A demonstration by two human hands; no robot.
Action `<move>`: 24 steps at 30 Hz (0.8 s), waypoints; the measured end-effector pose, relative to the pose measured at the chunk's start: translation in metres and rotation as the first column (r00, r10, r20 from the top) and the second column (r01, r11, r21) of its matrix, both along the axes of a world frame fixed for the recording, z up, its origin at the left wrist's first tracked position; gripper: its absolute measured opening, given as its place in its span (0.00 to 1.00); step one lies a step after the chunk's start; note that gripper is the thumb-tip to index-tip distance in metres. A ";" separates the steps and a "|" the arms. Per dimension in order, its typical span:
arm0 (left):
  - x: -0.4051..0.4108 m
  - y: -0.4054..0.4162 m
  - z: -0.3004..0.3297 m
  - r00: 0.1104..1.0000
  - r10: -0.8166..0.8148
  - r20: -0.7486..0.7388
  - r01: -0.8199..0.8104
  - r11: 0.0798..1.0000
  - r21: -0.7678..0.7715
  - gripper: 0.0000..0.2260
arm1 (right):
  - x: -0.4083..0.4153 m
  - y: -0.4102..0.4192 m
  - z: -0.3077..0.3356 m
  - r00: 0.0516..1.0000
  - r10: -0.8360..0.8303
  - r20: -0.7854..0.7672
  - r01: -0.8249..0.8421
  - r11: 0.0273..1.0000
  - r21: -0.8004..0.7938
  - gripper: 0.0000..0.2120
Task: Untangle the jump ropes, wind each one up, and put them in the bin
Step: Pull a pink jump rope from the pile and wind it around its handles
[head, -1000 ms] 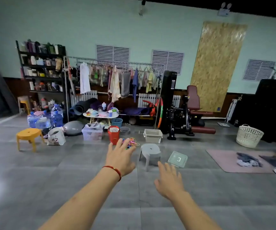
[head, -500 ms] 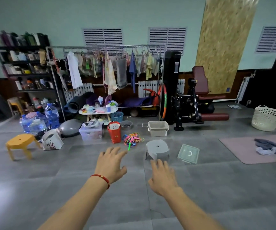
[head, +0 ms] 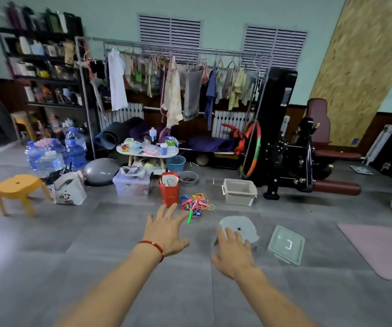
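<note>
Nearest the camera, both bare arms stretch forward over the grey tiled floor (head: pixel 48 267); the left hand (head: pixel 166 232), a red cord bracelet at its wrist, has its fingers spread and holds nothing, and the right hand (head: pixel 234 253) hangs relaxed and empty in front of a low grey plastic stool (head: pixel 242 226). Beyond the left fingertips, the tangled heap of bright pink, yellow and green jump ropes (head: pixel 196 204) lies on the floor between a red paper bag (head: pixel 169 190) and the empty beige plastic bin (head: pixel 238 192). The approach seems underway; next comes reaching the tangle and finding a handle.

A grey stool (head: pixel 240 226) stands near a red bag (head: pixel 169 188).
</note>
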State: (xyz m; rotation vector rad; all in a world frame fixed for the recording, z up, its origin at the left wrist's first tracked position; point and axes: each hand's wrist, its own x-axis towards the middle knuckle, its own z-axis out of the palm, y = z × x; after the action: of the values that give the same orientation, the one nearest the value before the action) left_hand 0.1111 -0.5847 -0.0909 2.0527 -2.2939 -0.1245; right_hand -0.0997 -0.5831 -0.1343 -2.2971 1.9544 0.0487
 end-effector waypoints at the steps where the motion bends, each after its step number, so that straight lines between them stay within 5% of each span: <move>1: 0.010 -0.023 -0.004 1.000 -0.010 -0.005 0.010 1.000 0.024 0.37 | 0.009 -0.019 -0.002 1.000 -0.009 0.000 0.009 1.000 0.020 0.39; 8: 0.060 -0.182 -0.023 0.995 -0.088 0.054 0.076 0.976 0.206 0.42 | 0.053 -0.144 -0.022 0.995 -0.092 0.028 0.088 0.988 0.126 0.40; 24: 0.047 -0.475 -0.038 0.996 -0.054 -0.077 0.062 0.992 0.114 0.34 | 0.040 -0.484 -0.076 0.993 -0.113 0.030 0.099 0.953 0.287 0.37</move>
State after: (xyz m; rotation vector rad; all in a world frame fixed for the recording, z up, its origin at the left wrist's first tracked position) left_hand 0.1577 -1.0595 -0.1288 1.9964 -2.3546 -0.3391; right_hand -0.0597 -1.0675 -0.2102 -1.9919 1.9026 0.2482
